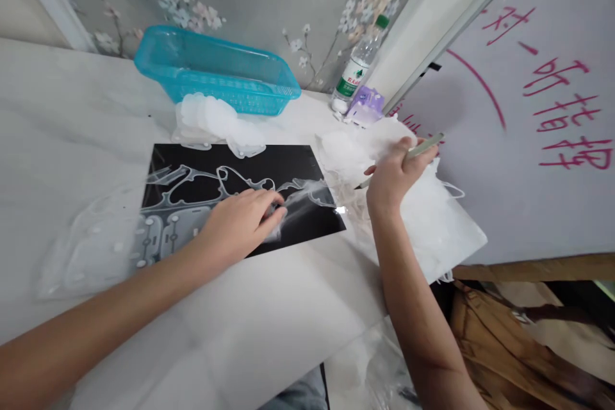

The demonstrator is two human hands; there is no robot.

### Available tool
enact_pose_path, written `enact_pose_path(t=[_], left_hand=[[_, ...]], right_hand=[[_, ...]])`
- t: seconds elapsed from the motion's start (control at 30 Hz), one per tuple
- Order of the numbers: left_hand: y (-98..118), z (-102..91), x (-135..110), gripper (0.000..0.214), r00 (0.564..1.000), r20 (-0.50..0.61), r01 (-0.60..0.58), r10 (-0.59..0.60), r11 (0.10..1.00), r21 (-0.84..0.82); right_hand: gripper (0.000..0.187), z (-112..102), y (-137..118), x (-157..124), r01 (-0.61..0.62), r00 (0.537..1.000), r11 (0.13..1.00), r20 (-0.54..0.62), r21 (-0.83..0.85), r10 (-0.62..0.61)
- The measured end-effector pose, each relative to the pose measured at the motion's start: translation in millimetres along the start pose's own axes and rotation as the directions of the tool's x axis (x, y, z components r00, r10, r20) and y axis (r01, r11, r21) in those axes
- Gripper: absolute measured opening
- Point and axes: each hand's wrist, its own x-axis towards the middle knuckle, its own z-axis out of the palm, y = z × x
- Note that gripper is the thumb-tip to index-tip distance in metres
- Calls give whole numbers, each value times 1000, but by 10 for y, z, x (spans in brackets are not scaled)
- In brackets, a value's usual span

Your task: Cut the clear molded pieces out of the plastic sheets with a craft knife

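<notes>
My left hand (247, 221) is closed, thumb and fingers together on a clear plastic piece (275, 230) over the black mat (312, 224). Between the fingers of my right hand (394, 173) is a slim pen-like tool (425, 146) with a pale green handle. Its thin dark tip points down-left toward the mat's right edge; whether it is a pen or a craft knife I cannot tell. Thin clear plastic frames (196, 179) with cut-out shapes lie across the mat. Translucent plates with slots and round white spots (177, 230) lie at its lower left.
A blue plastic basket (221, 73) stands against the wall, with stacked white translucent pieces (206, 118) before it. At the right are a heap of white sheet material (427, 224), a water bottle (355, 73), a purple packet (368, 106) and a whiteboard (519, 205). Another person's brown clothing (500, 339) shows lower right.
</notes>
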Motion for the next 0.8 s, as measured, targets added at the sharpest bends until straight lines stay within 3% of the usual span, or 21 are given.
enact_pose_path(t=[0.07, 0.17, 0.23, 0.3, 0.33, 0.37, 0.43, 0.47, 0.53, 0.67, 0.8], left_hand=[[-4, 19, -12, 30, 1000, -14, -21, 22, 997, 79], [-28, 49, -37, 26, 999, -25, -37, 40, 995, 95], [-47, 52, -54, 25, 999, -46, -21, 21, 1000, -4], [-51, 19, -67, 35, 993, -116, -8, -18, 975, -221], [-42, -16, -73, 41, 987, -151, -11, -47, 931, -365], [-25, -63, -79, 47, 983, -171, -24, -74, 857, -514], [32, -182, -96, 53, 985, -132, -26, -108, 666, -746], [68, -245, -108, 51, 991, -82, -6, -103, 582, -813], [140, -360, -140, 34, 995, 8, 57, -98, 504, -862], [231, -470, -213, 23, 987, -2, 73, -163, 451, -890], [253, -461, -246, 22, 990, 2, 57, -139, 400, -915]], right_hand=[[7, -41, -37, 51, -59, 991, 994, -113, 94, 70], [11, -106, -55, 131, -155, 980, 967, -93, 200, 176], [16, -106, -83, 102, -123, 990, 967, -36, 223, 134], [22, -71, -150, -30, -151, 982, 957, 152, 249, 116], [25, -48, -198, -128, -209, 943, 947, 308, 246, 128], [26, -28, -251, -239, -264, 871, 939, 472, 219, 135], [28, -8, -356, -464, -317, 680, 937, 724, 147, 116], [28, -11, -400, -560, -322, 604, 940, 790, 115, 110], [28, -34, -454, -690, -334, 498, 936, 864, 113, 74], [27, -90, -436, -739, -437, 383, 880, 924, 188, -6], [22, -105, -390, -727, -495, 345, 834, 936, 244, -69]])
